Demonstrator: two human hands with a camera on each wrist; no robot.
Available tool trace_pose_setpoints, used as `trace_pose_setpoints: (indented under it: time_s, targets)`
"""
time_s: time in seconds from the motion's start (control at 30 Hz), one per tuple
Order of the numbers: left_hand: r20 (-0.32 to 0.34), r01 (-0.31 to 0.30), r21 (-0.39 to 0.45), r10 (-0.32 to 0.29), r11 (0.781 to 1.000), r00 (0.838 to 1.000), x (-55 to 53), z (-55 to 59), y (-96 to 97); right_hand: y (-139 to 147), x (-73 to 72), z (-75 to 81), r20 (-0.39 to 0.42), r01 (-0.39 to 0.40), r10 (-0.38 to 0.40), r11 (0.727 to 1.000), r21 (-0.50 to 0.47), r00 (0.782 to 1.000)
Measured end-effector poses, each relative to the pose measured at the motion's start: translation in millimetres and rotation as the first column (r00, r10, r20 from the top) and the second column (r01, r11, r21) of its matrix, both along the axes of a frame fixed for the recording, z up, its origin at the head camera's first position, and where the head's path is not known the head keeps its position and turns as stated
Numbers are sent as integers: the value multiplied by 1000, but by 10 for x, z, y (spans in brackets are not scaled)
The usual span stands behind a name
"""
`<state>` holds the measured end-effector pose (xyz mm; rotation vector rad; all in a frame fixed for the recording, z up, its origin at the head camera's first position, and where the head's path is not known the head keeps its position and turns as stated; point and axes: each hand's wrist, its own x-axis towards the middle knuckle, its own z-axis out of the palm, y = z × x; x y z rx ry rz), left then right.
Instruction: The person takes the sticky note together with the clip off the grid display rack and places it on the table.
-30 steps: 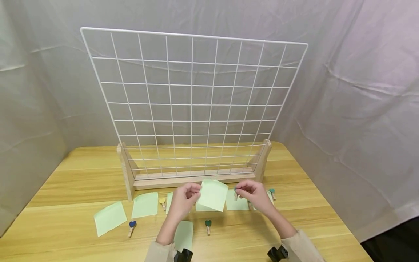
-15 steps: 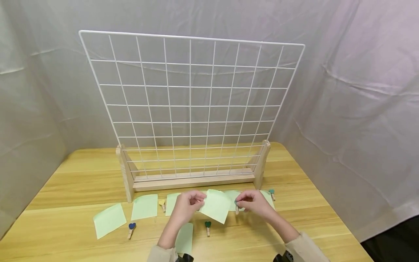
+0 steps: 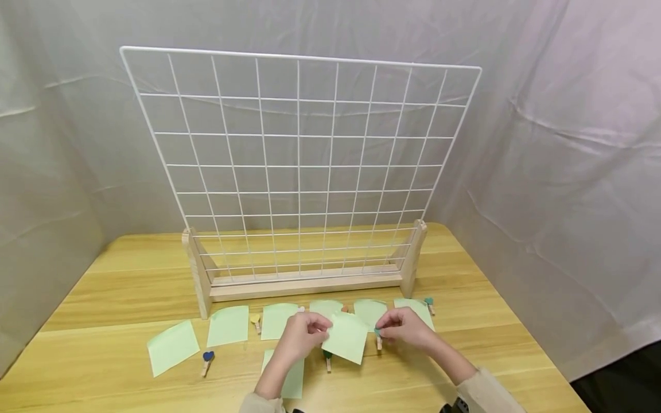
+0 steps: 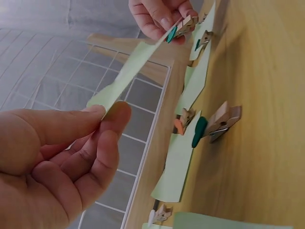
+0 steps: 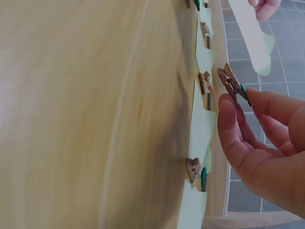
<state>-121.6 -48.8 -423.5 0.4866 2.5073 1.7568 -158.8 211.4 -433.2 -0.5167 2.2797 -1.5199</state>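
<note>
My left hand [image 3: 302, 337] pinches a pale green sticky note [image 3: 345, 339] by its left edge, between thumb and fingertips. The note is held above the table and overlaps a dark green heart clothespin [image 3: 327, 365] in the head view. To the right, my right hand [image 3: 408, 328] holds a small wooden clothespin [image 5: 229, 80] with a teal heart by its heart end, legs pointing away from the fingers. In the left wrist view, the held note [image 4: 128, 71] reaches toward that clothespin, whose heart overlaps its far end.
A white wire grid [image 3: 298, 166] stands in a wooden base [image 3: 304, 288] behind the hands. Several green notes [image 3: 228, 326] lie in a row before it, with clothespins between them. A blue heart clothespin [image 3: 207, 362] and another note [image 3: 293, 378] lie nearer the front.
Both hands have come lower and nearer the front, shifting slightly right, with the note and the clothespin still in them. More of the row of notes behind them shows now.
</note>
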Motion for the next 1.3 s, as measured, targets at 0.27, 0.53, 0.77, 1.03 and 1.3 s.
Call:
trace_pose_setpoints:
  time_s: [0.27,0.53,0.77,1.03,1.3]
  targets:
    - [47,36,23,-37,999,998,21,-57,66,61,-4,-89,46,-20,18,999,30,999]
    - [77,66,26,-68,997,995,45,-85,135,85,-2,-125,60,-43,40,998,50,997]
    - [91,71,-18,-69,997,993,56,-112,188,89,5,-129,74,-54,48,996,68,996]
    - [94,81,-39,-77,996,993,85,-142,234,101,8,-138,75,-59,52,994,90,996]
    - [158,121,-18,-116,993,981,114,-172,295,111,24,-117,76,-58,50,993,99,996]
